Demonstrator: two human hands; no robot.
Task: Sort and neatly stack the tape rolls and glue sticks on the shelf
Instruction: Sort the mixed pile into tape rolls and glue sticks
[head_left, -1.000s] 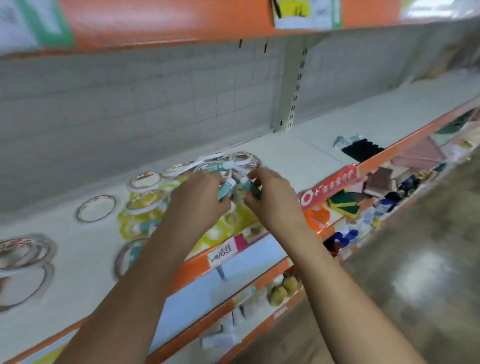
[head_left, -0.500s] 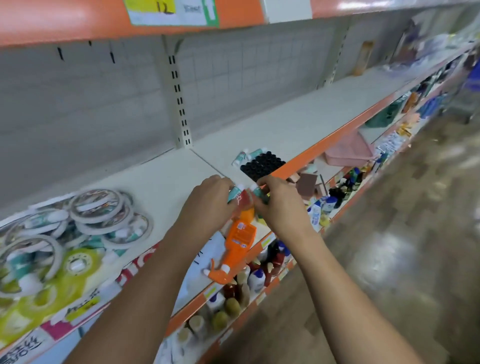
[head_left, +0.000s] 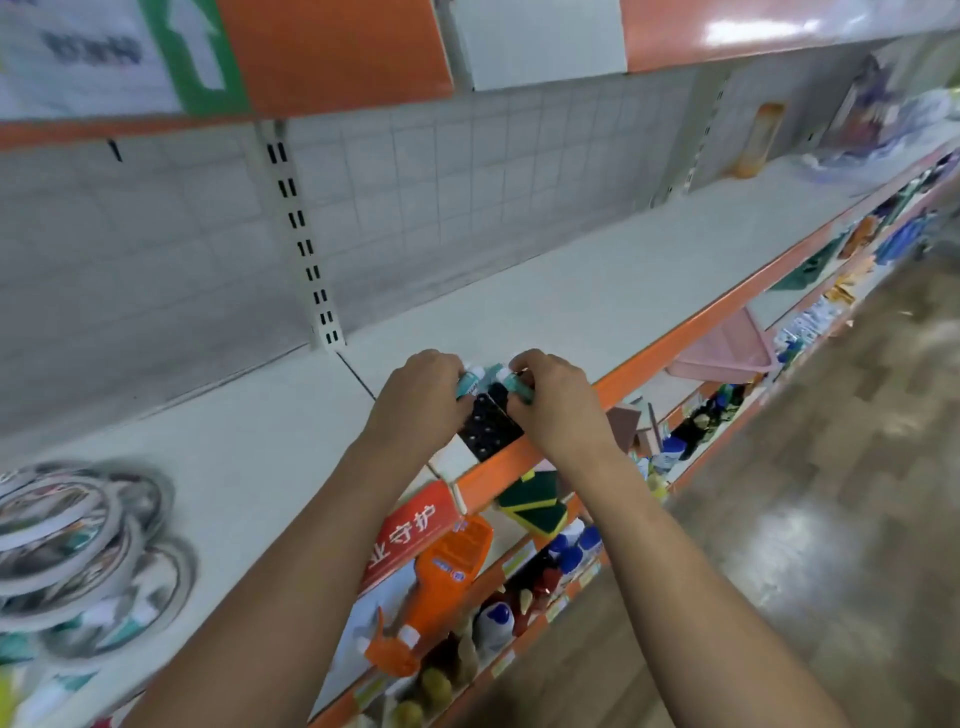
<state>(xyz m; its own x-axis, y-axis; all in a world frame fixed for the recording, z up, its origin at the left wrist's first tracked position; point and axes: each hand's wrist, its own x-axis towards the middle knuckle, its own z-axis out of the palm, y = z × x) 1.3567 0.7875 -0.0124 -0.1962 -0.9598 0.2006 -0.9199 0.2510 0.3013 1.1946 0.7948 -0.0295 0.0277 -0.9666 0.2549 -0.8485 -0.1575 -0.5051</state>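
left hand (head_left: 421, 402): fingers curled, pinching a teal-and-white glue stick (head_left: 469, 383); back of the hand faces the camera
right hand (head_left: 561, 402): fingers curled, pinching a second glue stick (head_left: 511, 382), same teal-and-white kind
hands together: knuckles close, only a narrow gap between them; both arms reach in from the bottom of the view
glue sticks location: side by side between the two hands, over the far end of the black block (head_left: 488, 426); cannot tell whether they touch it
black block: flat, dark, rows of round bumps on top; lies on the shelf (head_left: 571, 296) right at the front edge, partly under both hands
tape rolls (head_left: 78, 545): loose overlapping heap at far left on the same shelf, well apart from the hands, blurred
shelf: white board, bare along the middle and right
front rail (head_left: 675, 345): orange strip along the shelf's edge
red sign (head_left: 410, 527): hangs on the rail below the left forearm, white Chinese characters
spray bottle (head_left: 441, 582): orange, on the lower level, nozzle pointing down-left
sponges (head_left: 535, 501): green and yellow, just beneath the rail
pink bin (head_left: 727, 351): lower shelf, to the right
slotted upright (head_left: 306, 244): pale post on the back wall
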